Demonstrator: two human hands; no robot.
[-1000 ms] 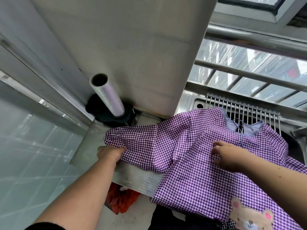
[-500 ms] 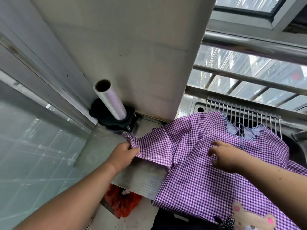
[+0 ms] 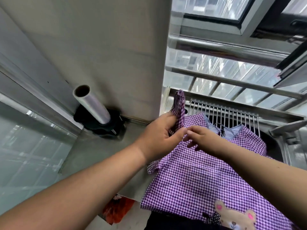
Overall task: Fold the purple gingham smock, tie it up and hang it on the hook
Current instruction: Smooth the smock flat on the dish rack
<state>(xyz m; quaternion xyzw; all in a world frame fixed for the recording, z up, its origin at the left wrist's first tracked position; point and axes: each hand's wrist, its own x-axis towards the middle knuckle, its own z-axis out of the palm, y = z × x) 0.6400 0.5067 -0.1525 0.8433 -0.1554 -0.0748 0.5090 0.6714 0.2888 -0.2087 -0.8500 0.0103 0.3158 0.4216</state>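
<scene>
- My left hand (image 3: 159, 133) is closed around the smock's sleeve (image 3: 180, 105); thumb and fingers pinch the cloth, and the sleeve end stands up above my knuckles, pointing toward the far rail.
- My right hand (image 3: 201, 138) lies on the smock (image 3: 196, 176) just right of the left hand, fingertips (image 3: 189, 131) meeting the left thumb at the gathered cloth. Fingers are bent and pressed down on the fabric; whether they actually pinch it I cannot tell.
- The smock, purple gingham, is spread flat on the metal counter (image 3: 99, 156), its near hem hanging over the counter's near edge. Collar (image 3: 232, 132) is at the far end, blue-lined, lying on the wire rack (image 3: 232, 115).
- A bear patch (image 3: 235, 218) shows on the smock at the near right corner of view.
- Left part of the counter is bare steel. At its far left corner a roll of clear film (image 3: 91, 103) stands tilted in a black holder (image 3: 98, 122), against the grey wall (image 3: 99, 47).
- Below the counter's near edge, something red (image 3: 118, 208) lies on the floor; cannot identify it.
- Beyond the rack: metal window bars (image 3: 232, 82) and glass.
</scene>
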